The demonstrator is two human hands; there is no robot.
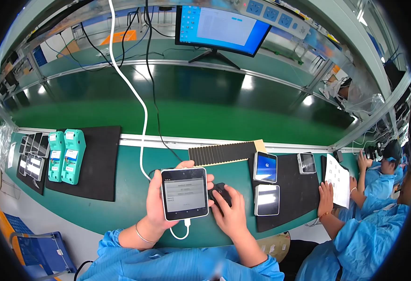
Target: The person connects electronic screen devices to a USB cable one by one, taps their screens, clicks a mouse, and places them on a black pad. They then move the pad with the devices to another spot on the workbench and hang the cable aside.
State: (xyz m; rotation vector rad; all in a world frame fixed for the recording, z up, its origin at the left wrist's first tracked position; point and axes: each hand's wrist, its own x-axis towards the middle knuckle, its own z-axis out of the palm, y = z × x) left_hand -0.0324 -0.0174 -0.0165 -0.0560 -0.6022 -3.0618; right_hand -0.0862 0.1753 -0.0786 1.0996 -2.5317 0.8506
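Observation:
My left hand (155, 201) is wrapped round a white-framed touchscreen handheld device (185, 194), screen facing up toward me. Its lit display shows grey menu rows, too small to read. A white cable (187, 225) is plugged into the device's bottom edge and loops below it. Just right of the device, my right hand (231, 213) grips a black computer mouse (221, 191) on the green table (135, 206), fingers curved over it. Two more such devices lie to the right: one with a blue lit screen (266, 167), another with a pale, glaring screen (267, 200).
Black mats (289, 206) lie on both sides; teal devices (73, 157) rest on the left one. A ribbed strip (224, 152) lies behind the mouse. A monitor (222, 30) stands at the back. At right, a co-worker's hand (325, 197) touches a paper sheet (337, 180). Cables hang down mid-view.

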